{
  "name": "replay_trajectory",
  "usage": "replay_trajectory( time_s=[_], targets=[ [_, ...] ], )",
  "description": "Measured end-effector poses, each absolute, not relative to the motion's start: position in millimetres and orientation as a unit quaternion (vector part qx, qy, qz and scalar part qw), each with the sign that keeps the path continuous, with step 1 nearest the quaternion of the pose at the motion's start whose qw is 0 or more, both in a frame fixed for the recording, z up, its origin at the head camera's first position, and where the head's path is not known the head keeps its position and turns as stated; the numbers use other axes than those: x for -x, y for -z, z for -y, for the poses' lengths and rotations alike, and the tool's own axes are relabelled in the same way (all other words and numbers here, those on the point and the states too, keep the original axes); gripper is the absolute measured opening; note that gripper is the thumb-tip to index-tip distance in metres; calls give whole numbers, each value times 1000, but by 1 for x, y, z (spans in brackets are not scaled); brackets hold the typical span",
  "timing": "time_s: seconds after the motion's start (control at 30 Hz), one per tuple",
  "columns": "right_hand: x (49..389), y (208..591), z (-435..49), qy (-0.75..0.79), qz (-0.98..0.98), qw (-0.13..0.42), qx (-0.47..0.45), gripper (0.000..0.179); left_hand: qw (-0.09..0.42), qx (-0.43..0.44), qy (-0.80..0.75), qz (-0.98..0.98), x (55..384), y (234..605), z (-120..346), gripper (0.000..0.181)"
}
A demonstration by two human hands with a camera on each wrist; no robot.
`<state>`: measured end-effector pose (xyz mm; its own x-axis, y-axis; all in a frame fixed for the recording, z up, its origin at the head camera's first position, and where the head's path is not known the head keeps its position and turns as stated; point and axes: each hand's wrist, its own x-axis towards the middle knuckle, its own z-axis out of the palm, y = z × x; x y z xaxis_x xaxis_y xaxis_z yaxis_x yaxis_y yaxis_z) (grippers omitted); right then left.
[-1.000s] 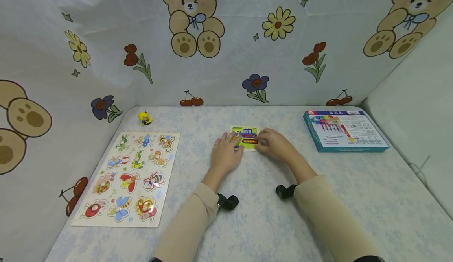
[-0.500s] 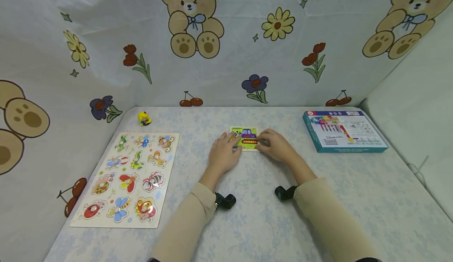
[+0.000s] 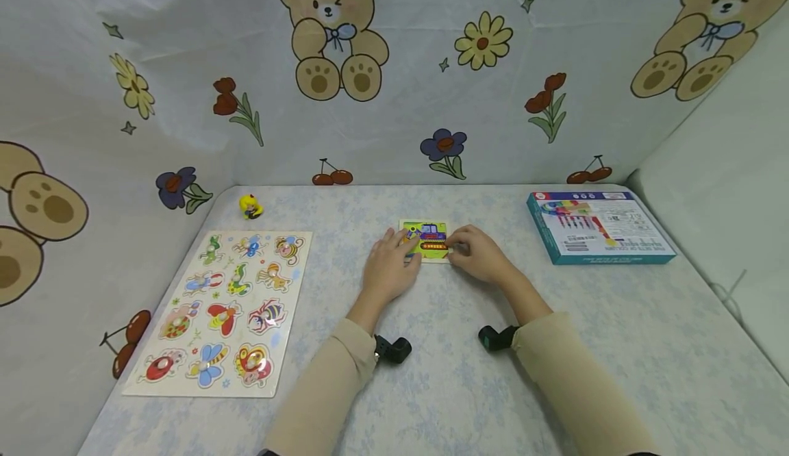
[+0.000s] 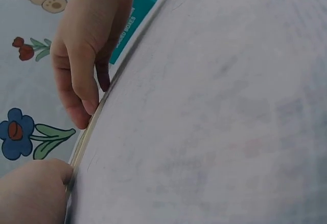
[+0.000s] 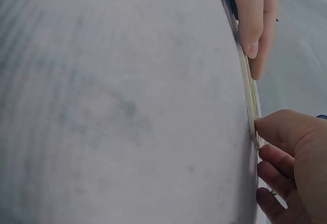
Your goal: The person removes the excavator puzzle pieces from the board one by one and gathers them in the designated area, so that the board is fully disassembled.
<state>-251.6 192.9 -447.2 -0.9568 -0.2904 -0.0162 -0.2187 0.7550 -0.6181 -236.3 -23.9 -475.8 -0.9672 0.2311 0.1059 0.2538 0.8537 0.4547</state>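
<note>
Forearms (image 3: 327, 389) reach toward the far side; left hand (image 3: 388, 268) palm-down, fingers (image 3: 393, 238) spread; right hand (image 3: 481, 255) beside it, fingers curled.

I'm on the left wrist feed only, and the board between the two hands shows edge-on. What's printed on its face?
Observer: The head view shows the face of the small vehicle picture board: a purple and red tracked vehicle against bright green.

Operator: Good. At the bottom of my view I get only part of the left hand. Where does its index finger lie?

Observer: In the head view it reaches over the left part of the board, covering some of the print there.
</note>
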Motion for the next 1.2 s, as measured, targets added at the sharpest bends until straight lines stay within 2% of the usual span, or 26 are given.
replay_trajectory(
  time_s=[0.13, 0.4, 0.83, 1.2],
  targets=[
    [252, 448, -193, 318, -935, 58, 144, 25, 25, 124, 241, 962, 236, 477, 24, 49],
    [255, 452, -191, 286, -945, 62, 148, 35, 28, 126, 236, 963, 236, 479, 23, 49],
    [254, 454, -189, 291, -945, 66, 134, 22, 25, 123, 237, 964, 234, 479, 23, 49],
    [260, 453, -189, 290, -946, 47, 136, 33, 27, 122, 237, 963, 235, 480, 23, 48]
  ],
)
